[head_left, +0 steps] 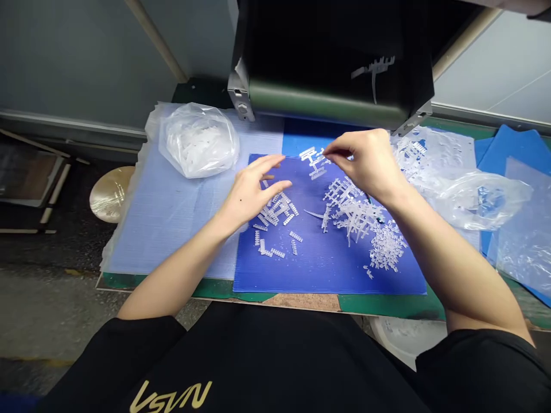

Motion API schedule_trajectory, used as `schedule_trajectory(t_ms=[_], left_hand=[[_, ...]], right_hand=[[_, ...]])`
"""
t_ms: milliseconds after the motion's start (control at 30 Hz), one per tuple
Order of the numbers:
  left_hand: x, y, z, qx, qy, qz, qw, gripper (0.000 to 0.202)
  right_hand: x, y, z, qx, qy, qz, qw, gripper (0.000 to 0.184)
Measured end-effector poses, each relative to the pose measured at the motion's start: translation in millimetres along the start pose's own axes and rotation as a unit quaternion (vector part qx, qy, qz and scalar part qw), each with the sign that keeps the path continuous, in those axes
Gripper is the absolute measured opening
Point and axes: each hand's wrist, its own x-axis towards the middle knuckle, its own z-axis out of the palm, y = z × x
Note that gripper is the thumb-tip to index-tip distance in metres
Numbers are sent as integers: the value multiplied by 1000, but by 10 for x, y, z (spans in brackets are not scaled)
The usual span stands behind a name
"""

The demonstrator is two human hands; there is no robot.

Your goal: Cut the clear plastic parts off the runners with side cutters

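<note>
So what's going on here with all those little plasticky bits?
A person holds a branched plastic piece in the right hand, above a blue corrugated sheet. The left hand is open near a pile of toothed plastic strips. Also on the sheet are a tangle of branched plastic frames and, closer to the person, a heap of tiny plastic bits.

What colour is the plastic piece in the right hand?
The plastic piece is whitish, as the head view shows.
</note>
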Motion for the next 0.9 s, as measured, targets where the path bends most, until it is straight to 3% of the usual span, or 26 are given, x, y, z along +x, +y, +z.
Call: schedule_trajectory(t_ms=[67, 133, 200, 267, 333, 367, 433, 467, 533, 667, 800, 900], left_hand=[[-25, 83, -48, -104, -24, -51, 993, 69], [-111, 138, -95, -160, -75, -84, 981, 63], [-265, 146, -137, -192, -96, -108, 971, 52], [-468, 106, -155, -240, -59, -140, 959, 45], [-690, 41, -133, -297, 9, -171, 939, 42], [-798, 8, -106, -317, 36, -181, 930, 41], [-993, -45, -31, -339, 57, -192, 919, 39], [-1078, -64, 10, -342, 55, -196, 917, 38], [-1221, -95, 81, -340, 49, -209, 916, 36], [-1414, -183, 146, -316, 77, -244, 913, 39], [-1531, -236, 150, -301, 84, -252, 916, 39], [-1621, -161, 171, -220, 99, -236, 941, 39]], right_hand=[[-52, -318, -94, -15, -29, -81, 996, 23], [-167, -599, -90, -24, -64, -141, 988, 28], [-337, -801, 31, -17, -37, -156, 987, 28], [-539, -919, 253, 27, 55, -75, 995, 24], [-737, -983, 530, 164, 115, 90, 976, 58], [-825, -1003, 671, 260, 103, 169, 945, 69], [-969, -1032, 922, 410, 45, 265, 871, 58], [-1025, -1042, 1022, 452, 22, 288, 844, 46], [-1117, -1052, 1162, 479, 0, 310, 821, 35], [-1247, -1041, 1251, 523, -45, 351, 775, 47], [-1294, -1030, 1252, 534, -56, 372, 757, 47], [-1259, -1040, 1279, 527, -29, 384, 758, 43]])
